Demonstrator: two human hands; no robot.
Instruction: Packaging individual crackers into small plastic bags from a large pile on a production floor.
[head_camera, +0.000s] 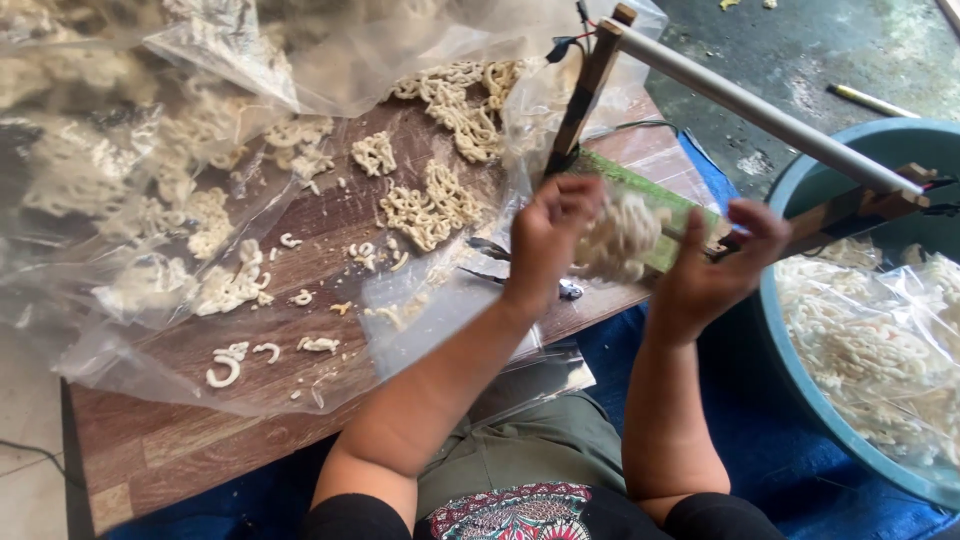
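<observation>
Both hands, left hand (545, 240) and right hand (715, 265), close their grip on a small bag of pale crackers (622, 235) at the tabletop's (200, 440) right edge. Holding the bag mouth flat and taut under the sealer bar (760, 110) should give a clean seal. A blue basin (800, 400) of filled bags sits just beside.

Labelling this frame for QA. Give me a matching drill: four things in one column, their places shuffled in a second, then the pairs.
Things:
1. small bag of crackers
2. blue basin
3. loose crackers
4. sealer arm

Places:
A. on the wooden table, left of the hands
B. raised, slanting above the hands
C. between the left hand and the right hand
D. on the floor at right, holding filled bags

Pairs: 1-C, 2-D, 3-A, 4-B
</observation>
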